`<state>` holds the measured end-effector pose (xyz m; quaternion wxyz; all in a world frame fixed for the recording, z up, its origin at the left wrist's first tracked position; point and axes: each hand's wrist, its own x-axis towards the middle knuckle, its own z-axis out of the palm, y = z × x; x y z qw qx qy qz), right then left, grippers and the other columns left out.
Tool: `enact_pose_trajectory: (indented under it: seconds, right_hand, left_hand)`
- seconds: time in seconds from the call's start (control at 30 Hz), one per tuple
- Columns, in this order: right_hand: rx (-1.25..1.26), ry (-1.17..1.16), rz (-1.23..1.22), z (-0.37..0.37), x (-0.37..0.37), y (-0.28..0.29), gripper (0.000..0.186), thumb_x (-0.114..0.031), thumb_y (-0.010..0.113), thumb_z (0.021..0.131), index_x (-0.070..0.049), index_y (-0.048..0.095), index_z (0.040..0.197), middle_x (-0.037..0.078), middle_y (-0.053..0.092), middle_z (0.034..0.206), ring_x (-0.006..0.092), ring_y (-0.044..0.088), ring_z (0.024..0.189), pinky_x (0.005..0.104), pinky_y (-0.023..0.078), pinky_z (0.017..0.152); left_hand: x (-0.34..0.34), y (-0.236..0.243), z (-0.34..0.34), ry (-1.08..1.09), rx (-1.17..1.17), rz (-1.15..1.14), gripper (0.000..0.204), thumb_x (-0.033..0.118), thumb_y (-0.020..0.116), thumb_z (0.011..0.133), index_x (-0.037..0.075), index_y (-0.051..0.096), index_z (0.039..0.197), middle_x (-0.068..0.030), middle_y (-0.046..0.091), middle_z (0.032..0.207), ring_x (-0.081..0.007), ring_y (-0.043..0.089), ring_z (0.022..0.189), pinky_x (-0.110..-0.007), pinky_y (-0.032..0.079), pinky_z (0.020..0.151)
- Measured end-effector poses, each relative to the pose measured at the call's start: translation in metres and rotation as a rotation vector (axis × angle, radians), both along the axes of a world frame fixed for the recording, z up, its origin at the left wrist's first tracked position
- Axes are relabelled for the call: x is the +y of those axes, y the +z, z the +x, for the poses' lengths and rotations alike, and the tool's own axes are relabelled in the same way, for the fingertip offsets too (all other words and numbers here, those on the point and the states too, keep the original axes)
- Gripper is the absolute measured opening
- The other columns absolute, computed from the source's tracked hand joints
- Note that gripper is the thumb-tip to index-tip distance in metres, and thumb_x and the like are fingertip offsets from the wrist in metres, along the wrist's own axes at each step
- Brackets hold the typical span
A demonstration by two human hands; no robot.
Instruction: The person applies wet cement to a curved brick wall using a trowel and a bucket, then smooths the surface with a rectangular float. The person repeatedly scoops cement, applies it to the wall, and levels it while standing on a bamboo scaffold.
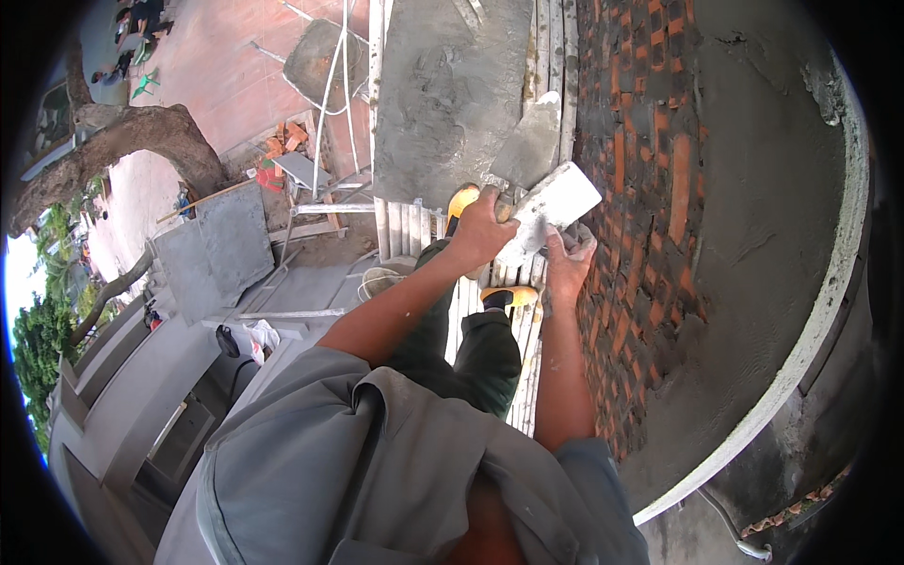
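My left hand (485, 231) is closed around the handle of a trowel, whose grey, mortar-coated blade (529, 143) points away from me over the edge of a mortar board (447, 104). Just right of it, a white, flat rectangular piece (563, 195) is held at an angle, its near end smeared with grey mortar. My right hand (571, 254) grips that near end between thumb and fingers. The fingers of my left hand come close to the piece's left edge; whether they touch it I cannot tell. Wet mortar covers much of the board.
I stand on a walkway of pale poles (527, 377), in yellow-tipped shoes (509, 298). A brick wall (636, 235) rises on the right, partly covered with grey render (763, 217). Below on the left are a wheelbarrow (325, 61), loose bricks (287, 138), a grey sheet (215, 250) and a tree trunk (155, 141).
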<state>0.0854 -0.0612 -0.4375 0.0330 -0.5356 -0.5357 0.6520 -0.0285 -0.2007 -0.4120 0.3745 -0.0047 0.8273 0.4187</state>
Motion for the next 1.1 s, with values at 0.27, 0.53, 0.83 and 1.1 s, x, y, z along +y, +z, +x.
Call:
enact_pose_trajectory:
  seconds: [0.27,0.53,0.83,1.1]
  right_hand:
    - [-0.066,0.114,0.14,-0.016,-0.013,-0.02,0.099,-0.015,0.088,0.084,0.002,0.026,0.159,0.023,0.051,0.148,0.0289,0.054,0.133,0.0413,0.045,0.112]
    - [0.036,0.046,-0.225,-0.011,0.005,-0.048,0.09,-0.008,0.08,0.087,-0.004,0.029,0.161,0.017,0.053,0.146,0.0262,0.054,0.131,0.0392,0.046,0.108]
    - [-0.179,0.053,-0.383,0.112,0.01,-0.098,0.091,-0.031,0.081,0.083,-0.013,0.035,0.16,0.002,0.054,0.143,0.0136,0.052,0.11,0.0305,0.04,0.086]
    - [-0.255,0.075,-0.491,0.185,0.002,-0.149,0.104,-0.037,0.083,0.083,-0.006,0.024,0.164,0.011,0.042,0.156,0.0261,0.038,0.145,0.0422,0.029,0.12]
  left_hand:
    - [0.017,-0.01,0.021,-0.012,0.001,0.031,0.06,0.023,0.08,0.084,-0.006,0.054,0.129,-0.0282,0.071,0.104,-0.0425,0.071,0.101,-0.044,0.056,0.084]
    - [-0.034,-0.074,0.012,0.167,-0.048,0.149,0.062,0.033,0.081,0.088,-0.009,0.058,0.128,-0.0286,0.072,0.106,-0.0428,0.071,0.101,-0.046,0.055,0.088]
    - [-0.2,-0.268,0.056,0.176,-0.127,-0.663,0.064,0.047,0.055,0.101,-0.013,0.066,0.118,-0.0363,0.069,0.112,-0.0503,0.067,0.111,-0.055,0.051,0.1]
    - [-0.257,-0.419,0.118,0.224,0.03,-0.695,0.046,0.042,0.061,0.104,-0.003,0.063,0.099,-0.0094,0.062,0.069,-0.0208,0.06,0.051,-0.039,0.05,0.046]
